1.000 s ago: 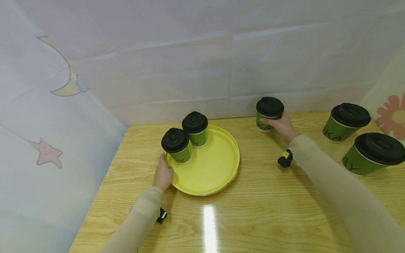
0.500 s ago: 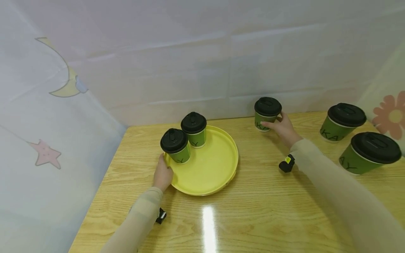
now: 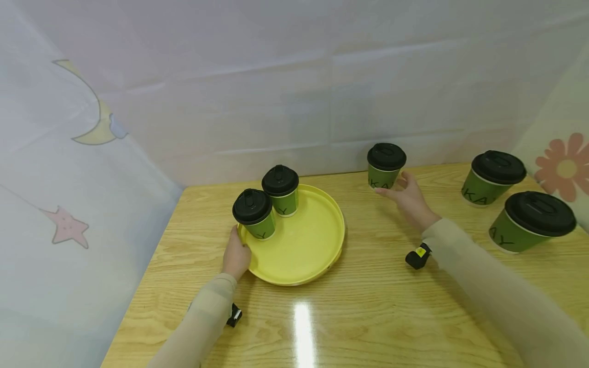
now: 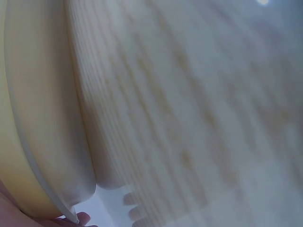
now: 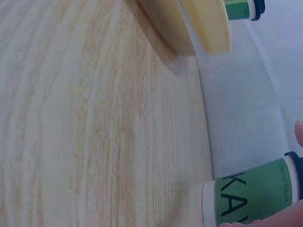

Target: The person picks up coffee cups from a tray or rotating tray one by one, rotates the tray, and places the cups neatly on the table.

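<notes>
My left hand [image 3: 236,255] grips the left rim of a round yellow tray [image 3: 313,250]; in the left wrist view the tray's side wall [image 4: 42,109] fills the left, with fingertips [image 4: 83,217] by its lower end. Two green paper cups with black lids, one cup [image 3: 261,227] in front of the other cup [image 3: 286,203], stand on the tray's left part. My right hand [image 3: 411,202] is beside a third lidded green cup [image 3: 383,176] at the table's back edge, fingers spread and thumb near its base. The right wrist view shows this cup [image 5: 255,194] upright on the wood.
Two more lidded green cups, a rear cup [image 3: 483,190] and a nearer cup [image 3: 515,232], stand on the right of the wooden table [image 3: 368,312]. A pale fabric backdrop [image 3: 294,102] rises right behind the table's back edge and along its left side.
My right hand has loosened from the cup at the back and drawn slightly down and away, its fingers spreading. My left hand stays on the tray. The view has shifted slightly.
</notes>
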A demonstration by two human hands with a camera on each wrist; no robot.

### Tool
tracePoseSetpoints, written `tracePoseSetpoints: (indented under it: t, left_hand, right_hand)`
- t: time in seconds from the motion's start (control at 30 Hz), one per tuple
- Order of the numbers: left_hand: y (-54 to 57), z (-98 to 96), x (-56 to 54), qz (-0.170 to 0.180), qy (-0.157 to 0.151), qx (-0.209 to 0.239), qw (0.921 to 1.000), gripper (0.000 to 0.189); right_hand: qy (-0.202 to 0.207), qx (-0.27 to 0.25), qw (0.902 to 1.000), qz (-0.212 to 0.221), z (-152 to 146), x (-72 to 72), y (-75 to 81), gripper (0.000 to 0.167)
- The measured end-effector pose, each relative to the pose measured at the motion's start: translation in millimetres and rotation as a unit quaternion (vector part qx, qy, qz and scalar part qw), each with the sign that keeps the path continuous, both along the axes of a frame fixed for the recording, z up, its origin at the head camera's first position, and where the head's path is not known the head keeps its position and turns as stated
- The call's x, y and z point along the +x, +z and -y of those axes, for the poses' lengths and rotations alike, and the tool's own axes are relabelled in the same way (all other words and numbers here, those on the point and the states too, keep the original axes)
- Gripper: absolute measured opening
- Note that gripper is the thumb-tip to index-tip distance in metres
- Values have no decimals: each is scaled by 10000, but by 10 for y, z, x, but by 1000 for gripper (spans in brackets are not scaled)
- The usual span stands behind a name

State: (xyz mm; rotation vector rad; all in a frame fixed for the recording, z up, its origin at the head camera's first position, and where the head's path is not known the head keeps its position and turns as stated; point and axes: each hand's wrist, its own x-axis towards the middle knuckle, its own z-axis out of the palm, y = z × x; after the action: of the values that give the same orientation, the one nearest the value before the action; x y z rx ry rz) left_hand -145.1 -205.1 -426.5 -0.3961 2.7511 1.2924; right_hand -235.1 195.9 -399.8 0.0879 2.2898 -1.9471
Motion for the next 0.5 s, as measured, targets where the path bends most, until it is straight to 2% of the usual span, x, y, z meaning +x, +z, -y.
tracePoseSetpoints:
  t: [0.17,0.5]
  left_hand:
    - [-15,12,4,30,-12,-38,10000,61]
    - [3,-1,6,-43,-14,-25,10000,61]
  right_hand:
    - [79,-87,9999,-55,53,71,22,100]
    - [352,91,9993,-13,133,251,153,102]
